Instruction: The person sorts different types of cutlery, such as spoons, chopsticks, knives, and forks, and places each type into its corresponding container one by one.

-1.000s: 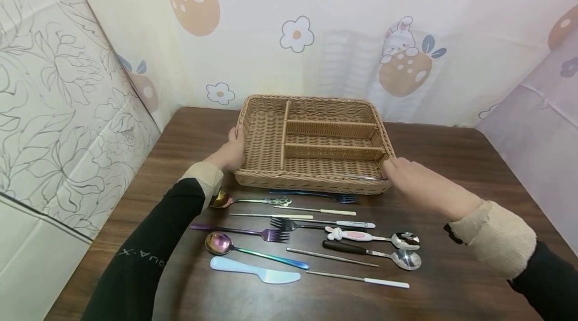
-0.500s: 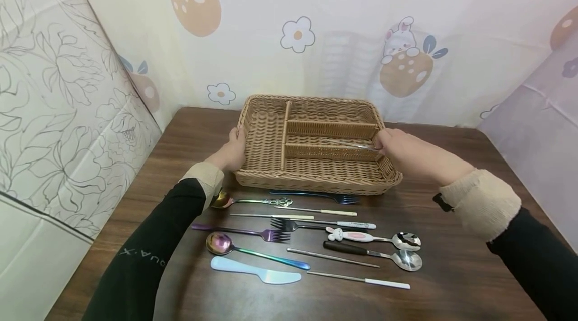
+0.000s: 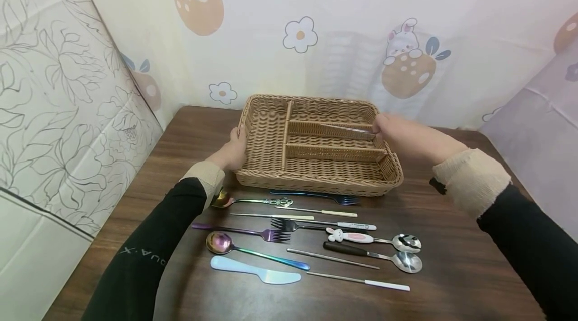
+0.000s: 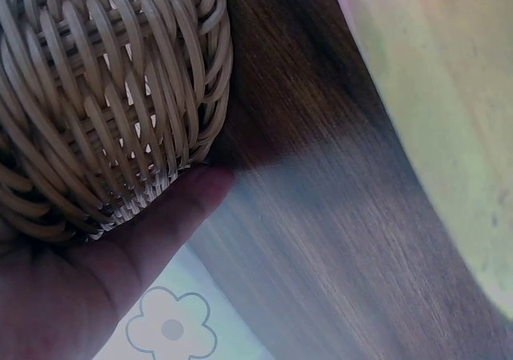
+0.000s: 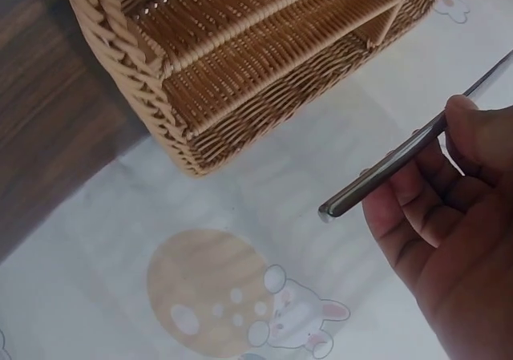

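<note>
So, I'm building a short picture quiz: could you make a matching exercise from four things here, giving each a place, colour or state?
1. Knife
2. Basket
3. Left hand
4. Right hand

A. Holds a slim metal utensil
B. At the basket's left end
C. Pale blue, on the table
D. Woven, light brown

Pairs: 1-C; 2-D; 3-B; 4-A

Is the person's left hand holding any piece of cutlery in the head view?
No, the left hand holds the left side of the wicker basket.
</note>
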